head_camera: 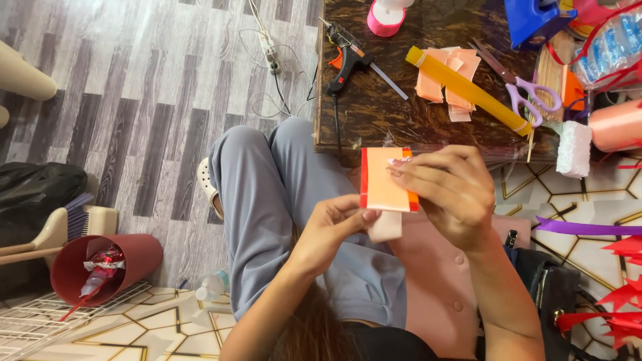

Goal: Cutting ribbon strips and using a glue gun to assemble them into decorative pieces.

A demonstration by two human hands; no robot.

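The peach strip (386, 182) looked like smooth satin ribbon, possibly paper; the far table (374, 113) was glossy dark wood, the scissors' handles (535, 97) lilac plastic.

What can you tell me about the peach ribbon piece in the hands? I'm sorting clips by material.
The peach ribbon piece is a flat, smooth, satin-looking rectangle with a red-orange strip along its left edge and at its lower right corner. It is held upright above the lap, just below the table edge. The right hand pinches its right side; the left hand grips its lower edge, where a paler tail hangs down.
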